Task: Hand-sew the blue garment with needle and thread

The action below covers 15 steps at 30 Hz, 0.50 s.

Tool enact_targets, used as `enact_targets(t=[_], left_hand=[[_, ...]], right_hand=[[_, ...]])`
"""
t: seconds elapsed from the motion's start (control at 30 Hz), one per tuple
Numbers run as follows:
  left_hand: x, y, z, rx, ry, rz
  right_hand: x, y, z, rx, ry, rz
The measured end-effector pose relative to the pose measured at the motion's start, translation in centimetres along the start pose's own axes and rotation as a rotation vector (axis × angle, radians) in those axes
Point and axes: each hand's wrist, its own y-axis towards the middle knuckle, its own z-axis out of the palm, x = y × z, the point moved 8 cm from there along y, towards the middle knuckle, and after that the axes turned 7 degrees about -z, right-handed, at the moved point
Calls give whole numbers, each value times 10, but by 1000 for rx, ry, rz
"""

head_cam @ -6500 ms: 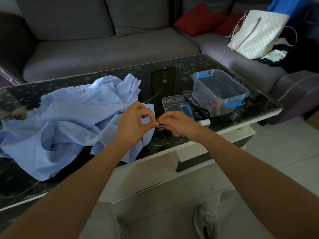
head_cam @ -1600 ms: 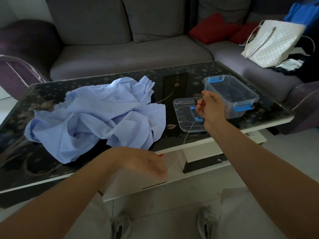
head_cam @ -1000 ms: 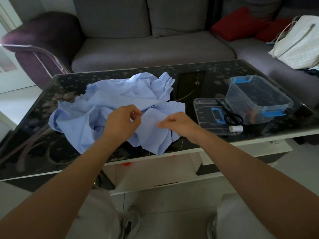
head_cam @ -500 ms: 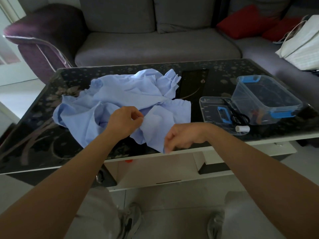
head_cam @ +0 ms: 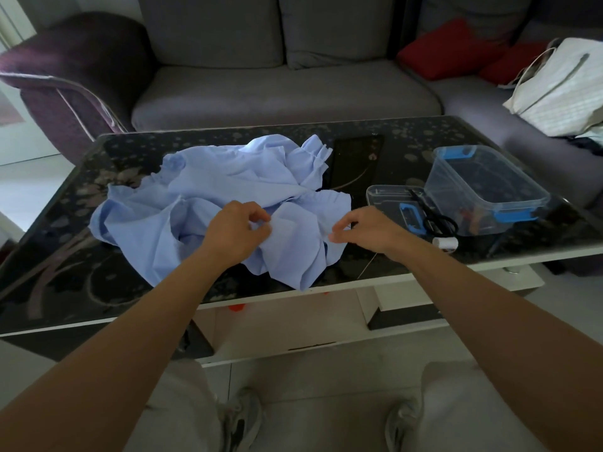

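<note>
Here our left hand (head_cam: 235,230) pinches a fold of the crumpled blue garment (head_cam: 228,197), which lies on the dark glass worktop (head_cam: 391,148) left of centre, its near flap reaching the front edge. Our right hand (head_cam: 368,228) sits at the garment's right edge, fingers curled and thumb out toward the cloth, a thin thread (head_cam: 368,265) trailing under the wrist; we cannot tell whether those fingers pinch a needle. Just to the right lie a clear lid (head_cam: 385,197) bearing black scissors (head_cam: 437,216), a white spool (head_cam: 445,243) and a clear box (head_cam: 483,187) with blue clips.
</note>
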Motion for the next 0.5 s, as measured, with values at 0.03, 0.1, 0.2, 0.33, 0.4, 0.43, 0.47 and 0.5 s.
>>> enact_targets(t=[0.03,0.1,0.2,0.33,0.4,0.43,0.47,0.5], left_hand=[[-2,2,2,6,-10,10],[-5,4,9,52,-1,30],[-1,8,25,153,21,25],[4,14,27,147,58,63],[5,17,27,155,84,71],[6,18,30,186,111,66],[7,17,34,236,152,66],[9,15,42,311,194,58]], right_hand=[[1,3,4,-25,32,-3],[5,9,14,-60,82,-14],[9,20,28,-40,39,-34],[15,27,24,25,-16,-55],[12,25,13,34,48,-40],[9,22,9,60,61,-32],[4,19,8,115,55,-26],[-1,15,10,194,27,-22]])
